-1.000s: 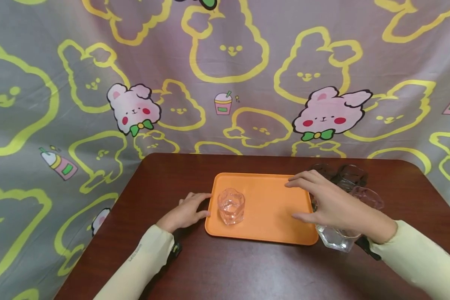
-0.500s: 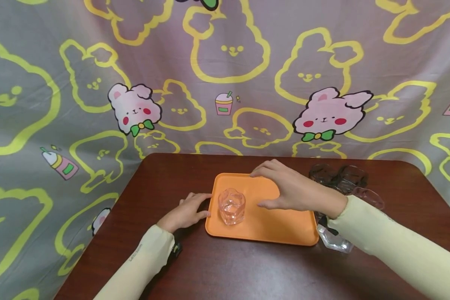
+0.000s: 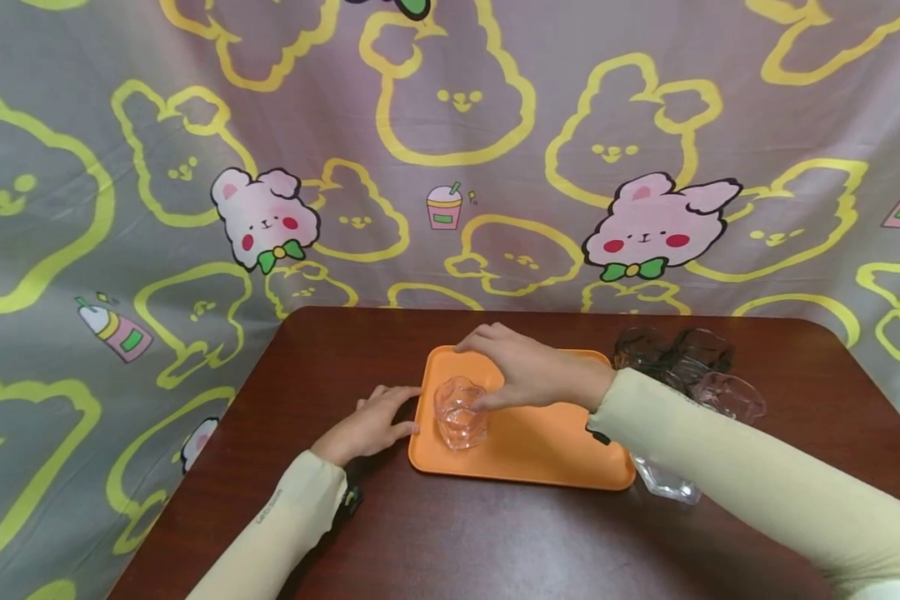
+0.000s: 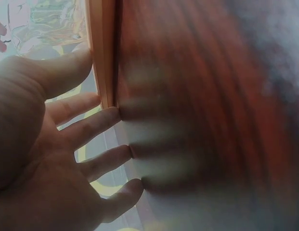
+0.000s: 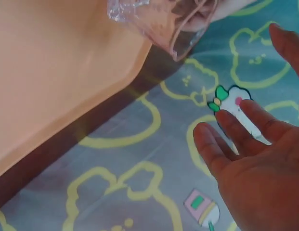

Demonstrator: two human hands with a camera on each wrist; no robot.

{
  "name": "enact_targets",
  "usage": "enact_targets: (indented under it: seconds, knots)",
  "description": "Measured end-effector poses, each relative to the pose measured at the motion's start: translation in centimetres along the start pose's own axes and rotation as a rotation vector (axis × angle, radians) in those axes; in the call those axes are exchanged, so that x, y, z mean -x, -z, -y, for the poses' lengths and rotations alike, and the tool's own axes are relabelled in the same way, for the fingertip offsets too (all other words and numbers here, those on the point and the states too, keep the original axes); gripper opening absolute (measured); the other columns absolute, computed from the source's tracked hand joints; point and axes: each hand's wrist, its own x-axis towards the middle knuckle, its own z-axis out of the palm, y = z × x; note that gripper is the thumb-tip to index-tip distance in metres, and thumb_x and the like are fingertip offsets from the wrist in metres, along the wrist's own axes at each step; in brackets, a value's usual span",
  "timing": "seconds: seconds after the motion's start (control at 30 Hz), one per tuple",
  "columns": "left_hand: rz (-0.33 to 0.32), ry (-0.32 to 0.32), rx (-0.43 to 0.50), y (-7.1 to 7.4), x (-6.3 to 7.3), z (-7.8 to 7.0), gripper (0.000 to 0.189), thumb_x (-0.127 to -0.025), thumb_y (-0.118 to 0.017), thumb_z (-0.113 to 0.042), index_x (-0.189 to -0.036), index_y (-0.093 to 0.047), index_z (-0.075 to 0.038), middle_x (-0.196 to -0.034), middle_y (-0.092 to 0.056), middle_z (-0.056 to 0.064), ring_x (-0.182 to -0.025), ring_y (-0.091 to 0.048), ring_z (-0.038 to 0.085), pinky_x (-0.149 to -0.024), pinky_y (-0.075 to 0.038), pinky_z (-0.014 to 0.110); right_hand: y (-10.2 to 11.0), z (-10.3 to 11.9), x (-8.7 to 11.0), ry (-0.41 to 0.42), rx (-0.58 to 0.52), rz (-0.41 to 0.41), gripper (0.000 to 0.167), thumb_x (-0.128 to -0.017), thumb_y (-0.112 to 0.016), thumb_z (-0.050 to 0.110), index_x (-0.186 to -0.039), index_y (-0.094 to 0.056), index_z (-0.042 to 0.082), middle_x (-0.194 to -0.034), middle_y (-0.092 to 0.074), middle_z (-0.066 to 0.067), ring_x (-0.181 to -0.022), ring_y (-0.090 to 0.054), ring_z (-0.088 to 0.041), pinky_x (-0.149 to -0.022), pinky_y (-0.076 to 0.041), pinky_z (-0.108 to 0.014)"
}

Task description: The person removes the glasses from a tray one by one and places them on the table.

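Note:
A clear, pinkish glass (image 3: 461, 429) with a wavy rim stands upright on the left part of an orange tray (image 3: 547, 467). My right hand (image 3: 521, 367) hovers over the tray beside this glass, thumb and fingers spread apart. In the right wrist view a gap shows between the right hand (image 5: 265, 154) and the glass (image 5: 159, 21). My left hand (image 3: 375, 423) lies at the tray's left edge with its fingers extended. Up close in the left wrist view, the left hand's (image 4: 58, 130) thumb and fingertips meet the tray's rim (image 4: 102, 57).
Right of the tray stand several more glasses: dark ones (image 3: 701, 350) at the back, a pinkish one (image 3: 731, 396), and a clear one (image 3: 667, 482) partly hidden by my right sleeve. Behind the brown table (image 3: 345, 350) hangs a patterned curtain (image 3: 495, 167).
My right hand has moved left across the tray from the glasses on the right to the pinkish glass. The left hand, the tray and the glass on it have stayed in place.

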Motion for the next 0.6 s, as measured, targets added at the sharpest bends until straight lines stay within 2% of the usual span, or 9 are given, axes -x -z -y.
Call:
enact_targets:
  seconds: [0.27,0.43,0.6]
  knots:
    - [0.003,-0.011,-0.005,-0.1,0.0,0.2,0.057,-0.089,-0.067,-0.027,-0.141,-0.044,-0.014,-0.139,-0.046,0.005,-0.122,-0.038,0.026,-0.091,-0.028,0.056,-1.8,1.0,-1.9,-0.052,0.012,0.108,0.074,-0.076,-0.079,0.041,-0.134,-0.049,0.007,-0.127,-0.047,-0.005,-0.118,-0.040,-0.021,-0.094,-0.039,-0.035]
    - [0.002,-0.014,-0.008,-0.1,-0.1,0.2,0.057,-0.089,-0.067,-0.028,-0.140,-0.045,-0.014,-0.139,-0.047,0.005,-0.122,-0.039,0.025,-0.090,-0.029,0.055,-2.5,1.4,-2.6,-0.092,0.020,0.172,0.074,-0.077,-0.078,0.037,-0.137,-0.047,0.005,-0.131,-0.045,-0.007,-0.121,-0.039,-0.021,-0.095,-0.039,-0.033]
    - [0.005,-0.004,-0.011,-0.1,-0.1,0.2,0.058,-0.089,-0.067,-0.029,-0.140,-0.045,-0.015,-0.139,-0.047,0.005,-0.121,-0.039,0.024,-0.090,-0.029,0.055,-2.9,1.4,-2.9,-0.117,0.031,0.203,0.074,-0.079,-0.077,0.036,-0.137,-0.046,0.003,-0.134,-0.043,-0.009,-0.124,-0.039,-0.024,-0.097,-0.037,-0.035]
